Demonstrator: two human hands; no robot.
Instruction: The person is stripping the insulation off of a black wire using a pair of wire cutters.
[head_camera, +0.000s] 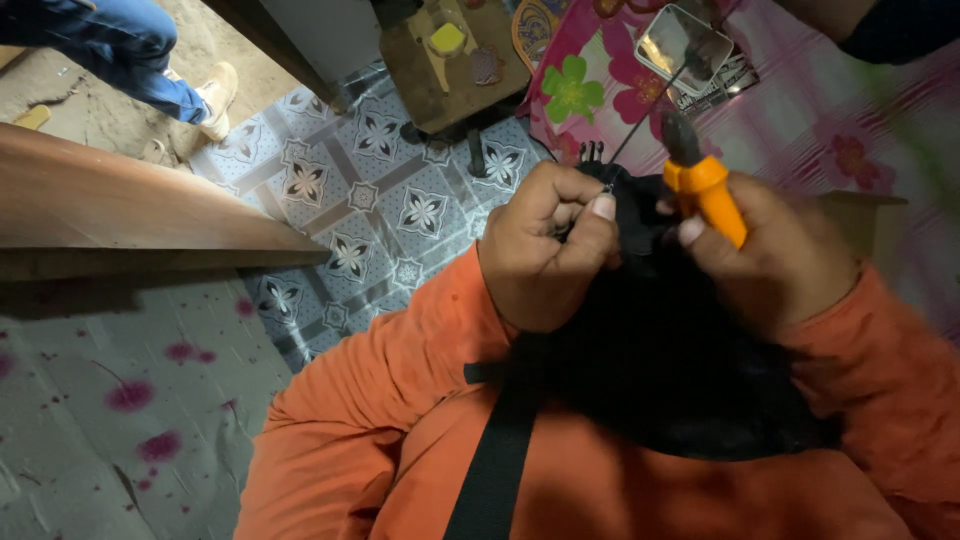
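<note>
The left hand (548, 250) pinches a fold of the black fabric item (655, 350) lying in the lap, steadying it, while the right hand (785, 262), fingers wrapped closed, grips orange-handled pliers (700, 175) just right of it.

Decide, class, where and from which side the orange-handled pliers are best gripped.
Grip the pliers by the orange handles, coming from below on the right, as the right hand does. The dark jaws point up and away, so the handles are probably the only safe hold.
</note>
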